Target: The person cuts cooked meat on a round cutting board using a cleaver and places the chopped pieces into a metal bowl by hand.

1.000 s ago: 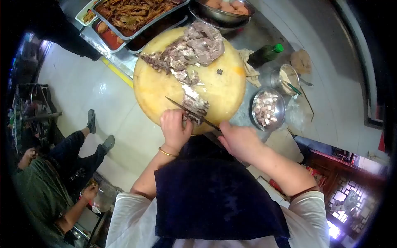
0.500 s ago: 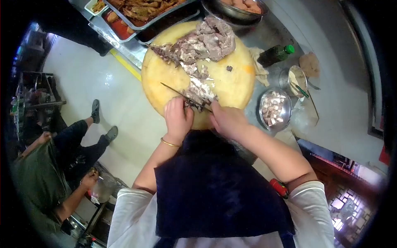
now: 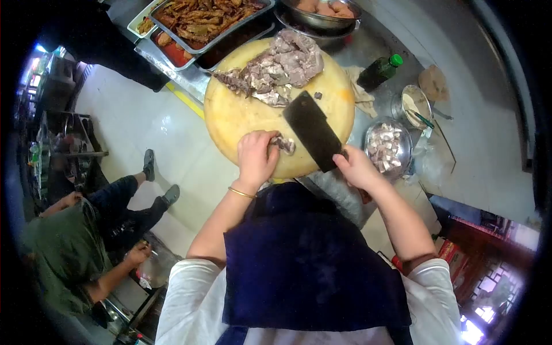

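Note:
My left hand (image 3: 257, 154) is at the near edge of a round yellow cutting board (image 3: 227, 123). Its fingers are closed against a small piece of meat (image 3: 284, 144). In my right hand (image 3: 357, 167) is a dark cleaver (image 3: 312, 129), gripped at the handle, its broad blade turned face up over the right part of the board. A large chunk of cooked meat (image 3: 293, 60) lies at the board's far side, with looser pieces to its left. One small dark scrap (image 3: 318, 95) sits apart beyond the blade.
Right of the board stands a metal bowl of diced meat (image 3: 384, 146), a metal container with a green-handled utensil (image 3: 415, 106) and a green-capped bottle (image 3: 379, 72). Trays of cooked food (image 3: 204, 23) sit at the far left. Another person (image 3: 63, 247) is at left.
The cleaver has swung from edge-down beside my left hand to flat-side up, further right. The strip of meat that lay mid-board no longer shows there; a small piece remains by my left hand.

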Action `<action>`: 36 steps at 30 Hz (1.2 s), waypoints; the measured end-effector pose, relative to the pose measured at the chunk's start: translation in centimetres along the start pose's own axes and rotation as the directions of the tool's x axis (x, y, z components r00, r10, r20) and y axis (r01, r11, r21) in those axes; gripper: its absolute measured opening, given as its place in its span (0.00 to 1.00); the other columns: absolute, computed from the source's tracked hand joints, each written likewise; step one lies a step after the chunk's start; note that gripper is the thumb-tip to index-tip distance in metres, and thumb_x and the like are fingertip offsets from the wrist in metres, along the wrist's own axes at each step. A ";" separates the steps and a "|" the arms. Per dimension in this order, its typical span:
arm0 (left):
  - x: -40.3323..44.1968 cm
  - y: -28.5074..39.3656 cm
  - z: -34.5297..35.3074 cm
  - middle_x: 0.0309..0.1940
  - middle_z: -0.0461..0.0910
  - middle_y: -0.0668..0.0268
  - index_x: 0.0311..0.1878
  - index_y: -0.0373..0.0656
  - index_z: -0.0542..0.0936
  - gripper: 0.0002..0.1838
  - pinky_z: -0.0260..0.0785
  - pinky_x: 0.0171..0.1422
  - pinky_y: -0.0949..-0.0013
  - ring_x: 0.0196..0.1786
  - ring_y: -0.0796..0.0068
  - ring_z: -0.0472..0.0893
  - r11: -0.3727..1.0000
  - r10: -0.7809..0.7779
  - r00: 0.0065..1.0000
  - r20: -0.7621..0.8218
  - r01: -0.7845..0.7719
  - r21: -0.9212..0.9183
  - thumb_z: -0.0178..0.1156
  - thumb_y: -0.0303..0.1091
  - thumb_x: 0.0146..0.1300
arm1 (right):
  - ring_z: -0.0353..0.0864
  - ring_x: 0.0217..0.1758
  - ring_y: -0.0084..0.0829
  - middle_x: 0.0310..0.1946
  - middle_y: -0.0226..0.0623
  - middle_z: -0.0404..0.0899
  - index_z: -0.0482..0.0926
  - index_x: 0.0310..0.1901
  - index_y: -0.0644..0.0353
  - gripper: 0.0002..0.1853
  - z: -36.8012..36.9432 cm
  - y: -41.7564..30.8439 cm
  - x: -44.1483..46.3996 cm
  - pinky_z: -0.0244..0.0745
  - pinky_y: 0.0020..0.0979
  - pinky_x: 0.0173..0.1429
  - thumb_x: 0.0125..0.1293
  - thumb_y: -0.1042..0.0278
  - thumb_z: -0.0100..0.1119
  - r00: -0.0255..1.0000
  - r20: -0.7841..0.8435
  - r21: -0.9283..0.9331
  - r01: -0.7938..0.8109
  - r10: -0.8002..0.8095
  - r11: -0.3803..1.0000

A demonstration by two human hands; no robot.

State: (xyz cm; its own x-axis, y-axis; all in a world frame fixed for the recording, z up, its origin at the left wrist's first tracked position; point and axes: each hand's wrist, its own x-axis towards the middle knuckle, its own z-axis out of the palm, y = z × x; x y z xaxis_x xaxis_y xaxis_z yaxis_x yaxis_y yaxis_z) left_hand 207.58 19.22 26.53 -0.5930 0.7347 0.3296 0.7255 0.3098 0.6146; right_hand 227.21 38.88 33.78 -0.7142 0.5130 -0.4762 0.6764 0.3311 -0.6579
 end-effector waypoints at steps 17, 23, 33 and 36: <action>0.9 -1.1 0.8 0.40 0.80 0.58 0.44 0.43 0.81 0.09 0.75 0.41 0.61 0.36 0.58 0.81 0.969 0.000 0.998 0.068 0.016 -0.248 0.68 0.28 0.62 | 0.84 0.43 0.55 0.45 0.50 0.82 0.68 0.58 0.55 0.18 -0.4 -4.0 -5.4 0.79 0.53 0.44 0.72 0.59 0.56 0.964 0.086 -0.394 0.266 -0.253 0.880; 1.2 -1.3 0.9 0.36 0.82 0.60 0.39 0.43 0.83 0.05 0.76 0.44 0.60 0.39 0.57 0.82 0.973 -0.042 0.995 0.096 0.062 -0.224 0.68 0.27 0.61 | 0.84 0.39 0.56 0.36 0.49 0.83 0.68 0.53 0.59 0.17 -0.3 -3.7 -3.8 0.79 0.53 0.41 0.72 0.57 0.56 0.962 0.154 -0.433 0.273 -0.227 0.859; 1.4 -1.3 0.8 0.35 0.84 0.59 0.37 0.41 0.84 0.04 0.77 0.43 0.62 0.37 0.57 0.83 0.982 0.020 0.998 0.053 -0.009 -0.189 0.69 0.25 0.59 | 0.86 0.40 0.54 0.36 0.49 0.85 0.70 0.49 0.61 0.15 -0.6 -7.3 -1.1 0.79 0.52 0.42 0.72 0.59 0.57 0.958 0.275 -0.532 0.224 -0.083 0.817; 1.3 -1.3 0.7 0.35 0.84 0.59 0.37 0.41 0.84 0.04 0.77 0.43 0.62 0.38 0.57 0.83 0.983 0.018 0.999 0.048 -0.009 -0.182 0.69 0.25 0.59 | 0.86 0.41 0.53 0.38 0.48 0.85 0.71 0.49 0.60 0.14 1.0 -7.2 -0.5 0.80 0.51 0.44 0.71 0.59 0.57 0.964 0.244 -0.525 0.227 -0.110 0.820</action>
State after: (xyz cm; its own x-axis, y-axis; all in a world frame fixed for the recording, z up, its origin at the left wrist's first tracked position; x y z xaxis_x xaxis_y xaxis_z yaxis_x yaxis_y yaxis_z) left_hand 206.14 20.19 25.68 -0.5625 0.7684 0.3054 0.6546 0.1883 0.7321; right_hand 222.53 35.43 38.18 -0.8065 0.2650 -0.5285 0.4876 0.8036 -0.3412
